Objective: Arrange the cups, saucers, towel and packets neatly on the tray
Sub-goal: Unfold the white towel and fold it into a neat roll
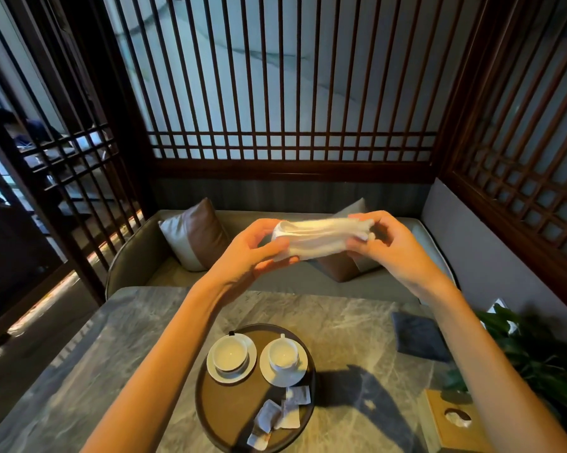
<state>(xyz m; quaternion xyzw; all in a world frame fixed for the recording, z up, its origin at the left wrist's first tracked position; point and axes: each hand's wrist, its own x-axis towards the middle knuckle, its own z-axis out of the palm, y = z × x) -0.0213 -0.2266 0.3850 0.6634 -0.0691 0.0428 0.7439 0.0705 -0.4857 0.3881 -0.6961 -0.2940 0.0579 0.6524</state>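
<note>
Left hand (249, 253) and right hand (393, 246) each pinch 1 end of the folded towel (321, 238), held well above the table (79, 371). On the tray (199, 397), 2 cups (230, 353) sit on saucers (223, 377). Packets (282, 416) lie near the right rim. The tray's near edge is cut off, and the towel is blurred.
</note>
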